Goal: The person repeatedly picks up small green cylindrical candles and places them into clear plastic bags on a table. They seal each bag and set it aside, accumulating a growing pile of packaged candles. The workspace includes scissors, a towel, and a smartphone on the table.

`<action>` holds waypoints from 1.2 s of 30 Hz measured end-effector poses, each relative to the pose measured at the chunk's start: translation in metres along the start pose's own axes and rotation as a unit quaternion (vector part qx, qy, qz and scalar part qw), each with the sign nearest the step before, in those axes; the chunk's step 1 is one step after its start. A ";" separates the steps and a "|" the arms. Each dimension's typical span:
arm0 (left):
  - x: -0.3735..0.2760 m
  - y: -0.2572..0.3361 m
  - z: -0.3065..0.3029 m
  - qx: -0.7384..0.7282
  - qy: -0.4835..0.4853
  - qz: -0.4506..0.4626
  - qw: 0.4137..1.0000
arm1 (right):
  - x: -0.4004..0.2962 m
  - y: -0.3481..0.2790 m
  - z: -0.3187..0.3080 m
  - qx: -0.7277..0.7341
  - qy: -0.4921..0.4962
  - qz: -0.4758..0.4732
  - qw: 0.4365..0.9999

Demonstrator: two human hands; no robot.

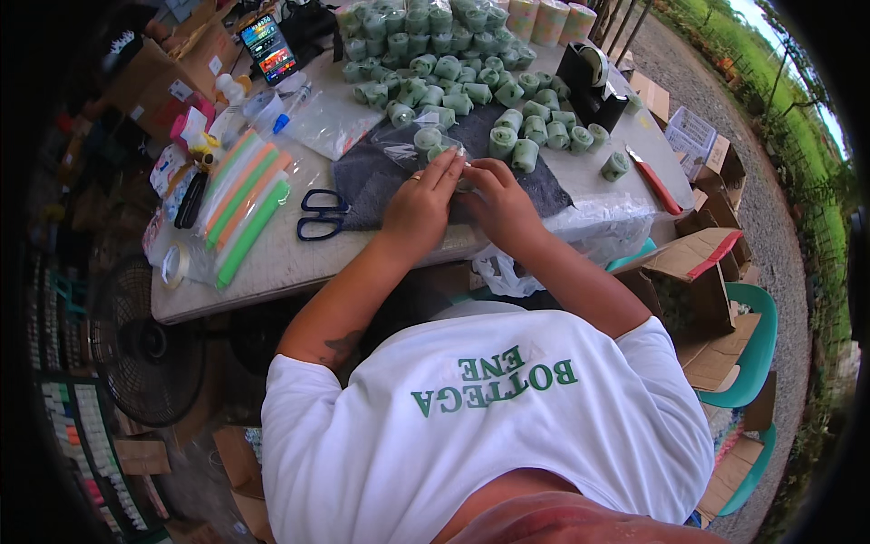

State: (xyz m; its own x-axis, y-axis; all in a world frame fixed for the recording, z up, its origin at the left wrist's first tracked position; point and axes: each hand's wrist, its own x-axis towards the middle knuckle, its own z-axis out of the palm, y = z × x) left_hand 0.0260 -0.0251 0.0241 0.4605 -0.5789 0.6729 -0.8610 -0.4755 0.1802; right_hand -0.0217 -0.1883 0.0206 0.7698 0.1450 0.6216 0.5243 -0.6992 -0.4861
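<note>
My left hand (423, 200) and my right hand (501, 200) meet over a dark grey cloth (367, 183) at the table's near edge. Their fingers are on a clear plastic bag (397, 146) with small pale green cylinders (427, 139) in it, seemingly candles. Both hands' fingertips pinch the plastic at its near end; part of the bag is hidden beneath them. Many similar green cylinders (458, 103) lie loose beyond the hands, and wrapped packs of them (428, 24) are stacked behind. Blue-handled scissors (323, 215) rest left of my left hand, partly on the cloth.
A black tape dispenser (591, 85) and a red-handled knife (656, 182) are at the right. At the left lie coloured tapers (248, 197) in plastic, a tape roll (175, 265) and a propped phone (269, 49). A fan (146, 340) stands below the table's left side; cardboard boxes (686, 272) sit at the right.
</note>
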 end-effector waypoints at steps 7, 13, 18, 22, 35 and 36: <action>-0.007 -0.004 0.009 0.013 -0.005 0.038 0.999 | 0.023 0.015 0.015 0.021 0.102 0.076 0.992; -0.011 -0.005 0.011 -0.005 0.011 0.042 0.999 | 0.030 0.029 0.021 -0.093 -0.045 0.042 0.994; -0.009 -0.002 0.007 -0.020 0.034 0.034 0.999 | 0.029 0.028 0.017 -0.149 -0.102 0.051 0.982; -0.014 -0.003 0.009 -0.016 0.046 0.022 0.999 | 0.033 0.030 0.015 -0.086 -0.010 -0.003 0.996; 0.048 -0.116 0.005 -0.092 -0.121 -0.293 0.944 | 0.033 0.017 0.014 -0.009 -0.080 0.083 0.993; 0.054 -0.117 0.004 -0.216 -0.143 -0.328 0.908 | 0.032 0.018 0.013 -0.015 -0.081 0.086 0.993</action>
State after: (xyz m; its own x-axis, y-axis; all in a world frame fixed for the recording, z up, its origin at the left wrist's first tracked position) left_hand 0.1519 -0.0035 0.0363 0.8894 -0.4424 0.1155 -0.3565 -0.5128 0.7810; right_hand 0.0167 -0.1867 0.0235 0.8965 0.1313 0.4232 0.3715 -0.7433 -0.5564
